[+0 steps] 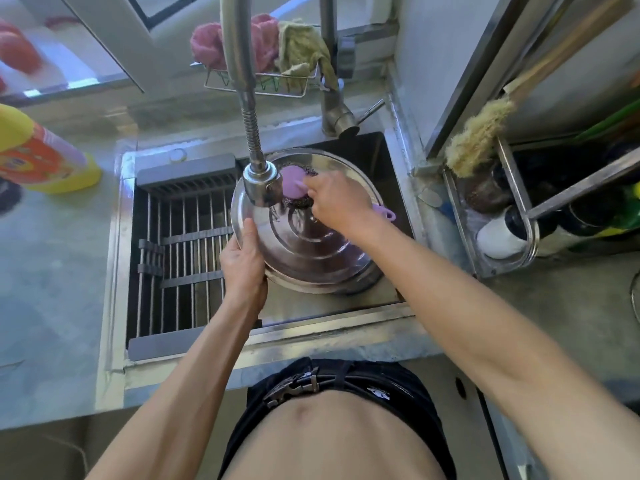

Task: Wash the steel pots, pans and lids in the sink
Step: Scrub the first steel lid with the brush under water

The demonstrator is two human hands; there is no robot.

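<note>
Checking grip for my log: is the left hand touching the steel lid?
Touching. The head view shows the left hand gripping the steel lid at its left rim, thumb lying on top.

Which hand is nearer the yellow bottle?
Left. The left hand grips the lid's left rim, on the side toward the yellow bottle; the right hand scrubs farther right.

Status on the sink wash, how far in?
Done: nothing visibly finished. In hand: left hand grips the steel lid's rim while the right hand works a purple-handled scourer on it under the faucet head. Left: rinsing; other pots not in view.
</note>
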